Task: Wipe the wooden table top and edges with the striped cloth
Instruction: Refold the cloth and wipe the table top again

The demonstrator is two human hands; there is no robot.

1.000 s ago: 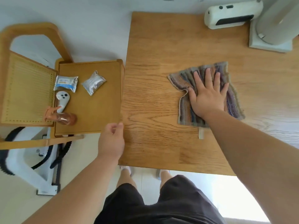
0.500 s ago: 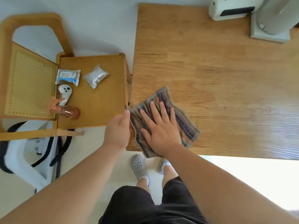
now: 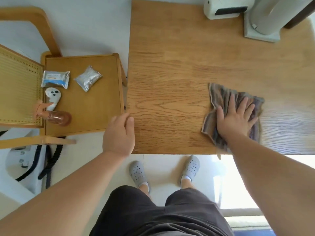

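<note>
The wooden table (image 3: 170, 62) fills the upper right of the head view. The striped cloth (image 3: 221, 97) lies crumpled near the table's front edge, right of centre, and one corner hangs over that edge. My right hand (image 3: 237, 118) presses flat on the cloth with fingers spread and covers its middle. My left hand (image 3: 119, 133) rests against the table's front left corner, fingers loosely curled, with nothing in it.
Left of the table, a wooden chair seat (image 3: 95, 108) carries two foil packets (image 3: 88, 77), a white controller (image 3: 52, 97) and a brown spray bottle (image 3: 58, 116). A white device (image 3: 225, 7) and a grey stand base (image 3: 260, 33) sit at the table's back right.
My right hand has swept the cloth from the front left corner to the right along the front edge. The left hand stays at that corner.
</note>
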